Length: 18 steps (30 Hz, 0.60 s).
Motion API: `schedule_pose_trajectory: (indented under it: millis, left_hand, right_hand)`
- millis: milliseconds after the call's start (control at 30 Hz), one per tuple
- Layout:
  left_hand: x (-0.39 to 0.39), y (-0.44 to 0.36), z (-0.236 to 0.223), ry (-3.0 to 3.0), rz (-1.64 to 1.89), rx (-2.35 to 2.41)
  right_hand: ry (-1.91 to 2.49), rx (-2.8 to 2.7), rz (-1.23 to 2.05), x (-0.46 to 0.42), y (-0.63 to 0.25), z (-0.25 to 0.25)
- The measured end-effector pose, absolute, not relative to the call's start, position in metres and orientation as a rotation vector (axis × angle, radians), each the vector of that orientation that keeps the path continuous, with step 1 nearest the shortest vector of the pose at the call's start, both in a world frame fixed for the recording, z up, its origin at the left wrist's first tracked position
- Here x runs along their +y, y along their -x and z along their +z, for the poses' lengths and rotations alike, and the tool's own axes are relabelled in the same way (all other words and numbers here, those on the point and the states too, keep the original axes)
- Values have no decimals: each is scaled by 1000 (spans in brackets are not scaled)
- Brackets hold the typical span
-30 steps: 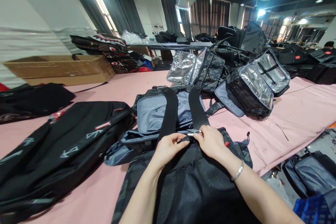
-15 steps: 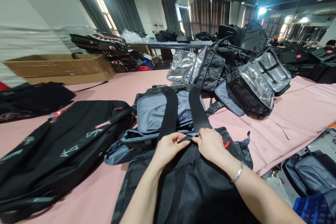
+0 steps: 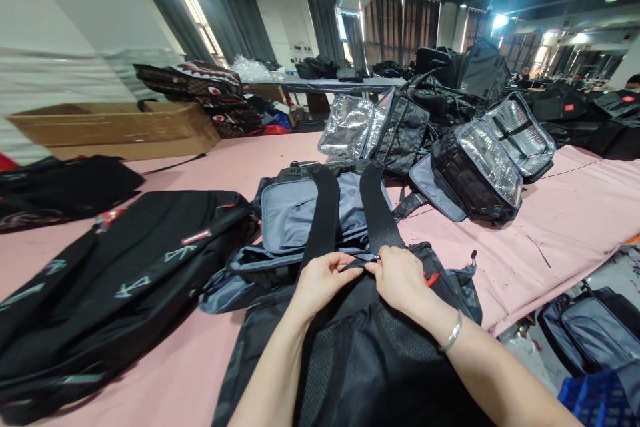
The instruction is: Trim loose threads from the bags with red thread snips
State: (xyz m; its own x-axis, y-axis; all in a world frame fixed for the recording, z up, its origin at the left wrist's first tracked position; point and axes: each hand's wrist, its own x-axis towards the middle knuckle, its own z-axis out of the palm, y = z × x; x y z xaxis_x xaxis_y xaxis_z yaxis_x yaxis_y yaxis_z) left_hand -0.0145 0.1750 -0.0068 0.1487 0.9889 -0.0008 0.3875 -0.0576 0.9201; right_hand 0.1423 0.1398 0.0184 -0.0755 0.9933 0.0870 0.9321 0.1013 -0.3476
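A black backpack [image 3: 350,353] with mesh back panels lies in front of me, its open grey-lined compartment [image 3: 287,213] facing up at the far end. Two wide black shoulder straps [image 3: 376,203] run across that opening. My left hand [image 3: 325,280] is closed, pinching dark fabric at the base of the straps between thumb and fingers. Beside it, my right hand [image 3: 403,277] is closed around thread snips with a red handle end [image 3: 432,278]. Their metal tip shows at the pinched fabric; most of the tool is hidden in the hand.
On the pink-covered table [image 3: 280,147], a black backpack with white markings [image 3: 135,280] lies at left. Open silver-lined bags [image 3: 475,173] stand at the back right. A cardboard box [image 3: 110,133] sits at back left. Below the right edge is a blue crate [image 3: 600,397].
The snips' metal tip has pulled back toward my right hand and shows less. My right hand has shifted slightly; the left keeps its pinch in place.
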Motion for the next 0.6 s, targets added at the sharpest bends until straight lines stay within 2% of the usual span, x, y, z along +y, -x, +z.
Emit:
schedule_pose_trajectory:
  millis: [600]
  left_hand:
    - [172, 11, 6, -1482, 828, 1359]
  right_hand:
    - [1925, -2006, 398, 145, -137, 11]
